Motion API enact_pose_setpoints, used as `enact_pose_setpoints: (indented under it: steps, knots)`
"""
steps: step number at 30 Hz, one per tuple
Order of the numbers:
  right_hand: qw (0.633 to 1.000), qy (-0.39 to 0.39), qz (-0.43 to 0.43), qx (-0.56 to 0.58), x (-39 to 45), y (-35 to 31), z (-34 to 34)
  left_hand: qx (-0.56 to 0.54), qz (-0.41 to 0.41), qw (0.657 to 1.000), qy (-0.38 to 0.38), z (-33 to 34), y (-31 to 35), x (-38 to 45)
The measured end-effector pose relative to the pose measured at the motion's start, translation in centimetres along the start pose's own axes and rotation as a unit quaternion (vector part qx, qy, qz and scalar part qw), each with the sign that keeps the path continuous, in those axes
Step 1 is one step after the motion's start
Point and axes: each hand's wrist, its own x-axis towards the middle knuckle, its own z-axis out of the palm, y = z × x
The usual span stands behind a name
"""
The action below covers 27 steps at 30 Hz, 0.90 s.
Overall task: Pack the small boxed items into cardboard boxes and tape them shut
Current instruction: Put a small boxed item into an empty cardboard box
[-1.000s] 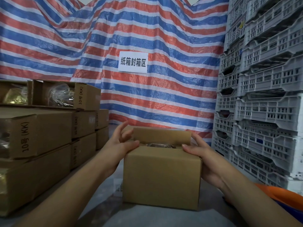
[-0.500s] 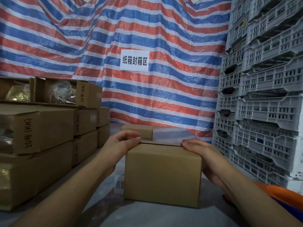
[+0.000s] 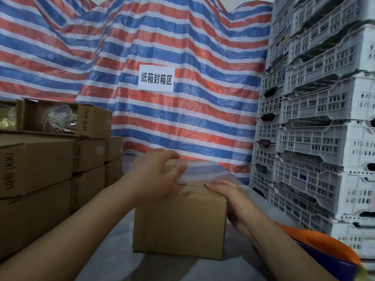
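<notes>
A small brown cardboard box [image 3: 180,224] stands on the grey table in front of me, its top flaps folded down. My left hand [image 3: 156,175] lies over the top left of the box, fingers loosely bent on a strip of clear tape [image 3: 205,173] that stretches across the far part of the top. My right hand [image 3: 229,197] presses flat on the top right edge and wraps down the box's right side. What is inside the box is hidden.
Stacked brown cartons [image 3: 40,169] marked "10号 (KK)" fill the left, the top ones open with plastic-wrapped items [image 3: 58,118]. Grey plastic crates [image 3: 316,126] are piled on the right. An orange and blue basin [image 3: 324,250] sits at lower right. A striped tarp [image 3: 182,47] with a paper sign [image 3: 156,80] hangs behind.
The far flap stood up one second ago and now lies flat. My left hand has slid further across the top onto the clear tape; my right hand stays on the right edge.
</notes>
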Motion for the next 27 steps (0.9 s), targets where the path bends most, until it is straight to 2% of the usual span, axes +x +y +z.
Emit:
enact_pose_setpoints:
  steps: [3,6,10,16,18,20,21,23,25,27]
  knots:
    - [1.000,0.002,0.014,-0.002,0.0,-0.1,0.0,0.122,0.039,0.978,-0.162,0.9,2.5,0.2]
    - [1.000,-0.003,0.020,0.005,0.0,-0.1,-0.1,0.158,0.019,0.956,-0.246,1.8,2.9,-0.1]
    - [1.000,-0.004,0.016,0.010,-0.1,-0.2,-0.1,0.215,0.024,0.949,-0.228,2.8,2.0,-0.9]
    - [1.000,-0.012,0.015,-0.010,-0.1,-0.4,-0.1,0.219,0.021,0.946,-0.238,2.7,2.1,-1.1]
    - [0.999,0.006,0.020,-0.046,-0.1,-0.7,0.0,0.220,0.016,0.946,-0.240,2.7,2.3,-1.1]
    - [0.990,0.059,-0.040,-0.120,-0.1,-1.3,0.0,0.226,0.013,0.944,-0.240,2.7,2.3,-1.1]
    - [0.973,0.105,-0.100,-0.181,-0.1,-1.7,-0.4,0.228,0.013,0.944,-0.238,2.7,2.3,-1.1]
    - [0.902,0.180,-0.201,-0.338,-0.5,-3.2,-1.3,0.228,0.011,0.945,-0.236,2.7,2.2,-1.1]
    - [0.837,0.198,-0.216,-0.463,-1.3,-4.7,-2.4,0.219,0.012,0.947,-0.233,2.8,2.1,-1.2]
    - [0.788,0.203,-0.173,-0.555,-2.4,-5.5,-3.7,0.211,0.013,0.951,-0.227,2.8,2.0,-1.2]
